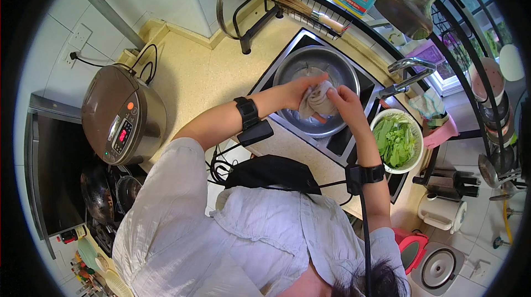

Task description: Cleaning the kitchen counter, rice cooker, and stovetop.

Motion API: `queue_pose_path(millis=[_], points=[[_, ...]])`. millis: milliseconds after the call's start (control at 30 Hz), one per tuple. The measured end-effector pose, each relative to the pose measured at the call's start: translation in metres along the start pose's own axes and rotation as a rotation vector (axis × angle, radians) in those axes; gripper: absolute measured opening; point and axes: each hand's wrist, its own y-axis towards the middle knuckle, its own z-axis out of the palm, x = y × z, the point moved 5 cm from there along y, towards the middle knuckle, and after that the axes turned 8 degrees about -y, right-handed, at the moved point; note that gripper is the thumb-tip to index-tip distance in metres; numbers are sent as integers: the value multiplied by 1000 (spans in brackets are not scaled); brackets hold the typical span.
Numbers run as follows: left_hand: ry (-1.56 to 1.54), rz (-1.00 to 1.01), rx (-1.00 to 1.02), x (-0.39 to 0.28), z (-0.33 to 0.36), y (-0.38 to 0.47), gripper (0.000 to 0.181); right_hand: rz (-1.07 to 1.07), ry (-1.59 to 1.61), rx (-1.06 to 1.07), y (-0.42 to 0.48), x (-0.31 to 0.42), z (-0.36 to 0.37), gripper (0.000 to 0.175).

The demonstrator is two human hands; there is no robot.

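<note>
Both of my hands grip a bunched, damp-looking pale cloth (320, 99). My left hand (300, 91) holds it from the left side, and my right hand (346, 102) has its fingers pressed into the right side. The cloth is above a round stainless steel basin (286, 68) that sits in the sink. Clear water appears to lie in the basin, partly hidden by my hands. Close to my right forearm stands a white colander (419, 147) filled with green leafy vegetables (393, 140).
A chrome faucet (410, 75) reaches in from the right of the basin. The brown multicooker (124, 114) stands on the counter (195, 68) at left. Overhead, a ladle (408, 12) hangs from a black rack. A pink holder (444, 133) with cloths sits beyond the colander.
</note>
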Motion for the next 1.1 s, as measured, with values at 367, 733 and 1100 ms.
queue_pose_path(millis=[367, 733, 1100], points=[[219, -100, 34, 21, 46, 7, 38, -407, -33, -275, -2, 5, -16, 16], [-99, -317, 204, 47, 95, 15, 23, -267, 867, 124, -16, 74, -21, 16], [1049, 68, -531, 17, -9, 47, 22, 102, 255, -142, 55, -28, 1, 16]])
